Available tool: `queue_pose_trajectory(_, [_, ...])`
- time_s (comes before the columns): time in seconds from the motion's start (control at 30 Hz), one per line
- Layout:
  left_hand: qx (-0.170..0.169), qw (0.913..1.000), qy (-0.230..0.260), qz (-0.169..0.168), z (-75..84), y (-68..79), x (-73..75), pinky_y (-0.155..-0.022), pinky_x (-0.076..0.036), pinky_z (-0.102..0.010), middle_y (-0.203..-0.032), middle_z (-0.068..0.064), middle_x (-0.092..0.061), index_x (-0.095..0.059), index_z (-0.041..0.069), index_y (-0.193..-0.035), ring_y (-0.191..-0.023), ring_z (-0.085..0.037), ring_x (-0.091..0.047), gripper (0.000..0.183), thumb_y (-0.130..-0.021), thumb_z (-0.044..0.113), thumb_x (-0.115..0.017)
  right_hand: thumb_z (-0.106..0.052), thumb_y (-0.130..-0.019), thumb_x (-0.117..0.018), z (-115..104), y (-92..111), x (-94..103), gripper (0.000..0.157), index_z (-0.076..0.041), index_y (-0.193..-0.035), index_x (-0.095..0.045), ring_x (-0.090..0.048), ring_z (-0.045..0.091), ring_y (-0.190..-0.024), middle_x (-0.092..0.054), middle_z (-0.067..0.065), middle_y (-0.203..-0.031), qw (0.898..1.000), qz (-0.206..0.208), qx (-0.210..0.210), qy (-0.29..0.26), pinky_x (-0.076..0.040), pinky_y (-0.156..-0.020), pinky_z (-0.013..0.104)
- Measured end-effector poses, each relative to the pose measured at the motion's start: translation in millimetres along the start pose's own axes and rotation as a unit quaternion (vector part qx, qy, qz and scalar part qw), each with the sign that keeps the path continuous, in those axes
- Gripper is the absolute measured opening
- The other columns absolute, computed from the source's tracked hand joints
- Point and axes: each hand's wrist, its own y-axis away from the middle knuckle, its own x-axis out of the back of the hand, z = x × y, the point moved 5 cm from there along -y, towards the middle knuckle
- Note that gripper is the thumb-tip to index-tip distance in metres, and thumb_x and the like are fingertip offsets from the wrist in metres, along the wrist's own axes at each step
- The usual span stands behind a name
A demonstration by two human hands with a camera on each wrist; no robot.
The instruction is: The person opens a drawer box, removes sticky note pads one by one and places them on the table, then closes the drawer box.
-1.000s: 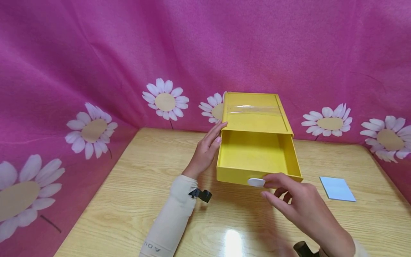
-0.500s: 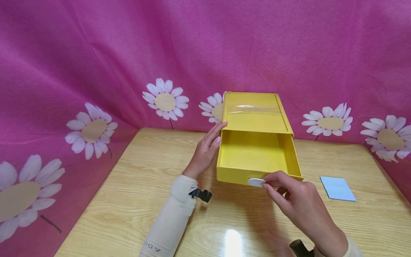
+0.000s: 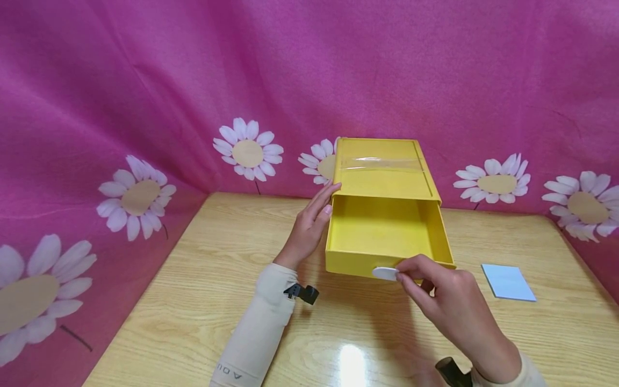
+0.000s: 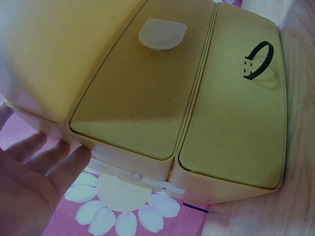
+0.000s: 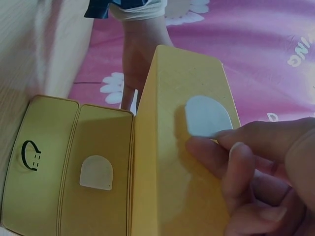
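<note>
A yellow drawer cabinet (image 3: 382, 183) stands on the table, its top drawer (image 3: 348, 262) pulled well out and bare inside. On that drawer's front, my right hand (image 3: 454, 303) pinches the edge of a white rounded pull tab (image 3: 385, 273) between thumb and index finger. The same grip on the tab (image 5: 207, 115) shows in the right wrist view. My left hand (image 3: 306, 228) rests against the cabinet's left side, fingers extended, fingertips near the top edge. Two lower drawers appear shut in the left wrist view: one has a white tab (image 4: 162, 33), the lowest a black loop (image 4: 266, 61).
A flat light-blue square pad (image 3: 509, 282) lies on the wooden table (image 3: 217, 258), right of the cabinet. Clear tape (image 3: 382, 163) crosses the cabinet top. A pink cloth (image 3: 290, 70) with printed daisies rises behind and at the sides.
My right thumb has come up to the white tab and closed on it with the index finger. The left hand and the drawer stay where they were.
</note>
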Motion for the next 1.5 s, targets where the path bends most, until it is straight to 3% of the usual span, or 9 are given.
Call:
queue_pose_trajectory(0.73, [-0.001,1.0000,-0.006,0.002,1.4,0.3,0.6,-0.114,-0.028,-0.036,-0.157,0.002,-0.028,-0.039,0.027,-0.148,-0.142,-0.009,-0.026,0.048,-0.102,0.038,-0.030,-0.003,-0.074,-0.080,10,-9,-0.6,0.026,-0.018,-0.092,-0.069,-0.046,-0.004,-0.052,-0.065,-0.015,-0.070,1.000,0.014,0.016,-0.010,-0.034,-0.044,0.011])
queue_pose_trajectory(1.0, [0.000,1.0000,-0.002,0.000,1.4,1.0,0.5,-0.115,-0.027,-0.039,-0.158,-0.004,-0.027,-0.039,0.027,-0.148,-0.142,-0.009,-0.025,0.048,-0.103,0.039,-0.030,-0.005,-0.077,-0.079,14,-12,-2.0,0.024,-0.019,-0.093,-0.068,-0.046,-0.003,-0.052,-0.062,-0.018,-0.070,1.000,0.006,0.006,-0.013,-0.034,-0.044,0.012])
queue_pose_trajectory(1.5, [-0.007,1.0000,-0.003,0.004,2.0,0.7,1.0,-0.115,-0.027,-0.039,-0.157,-0.003,-0.028,-0.040,0.026,-0.148,-0.143,-0.009,-0.025,0.047,-0.103,0.035,-0.031,-0.007,-0.081,-0.076,25,-18,-7.8,0.020,-0.020,-0.093,-0.067,-0.048,0.001,-0.050,-0.064,-0.017,-0.072,0.999,-0.005,-0.035,-0.018,-0.035,-0.043,0.017])
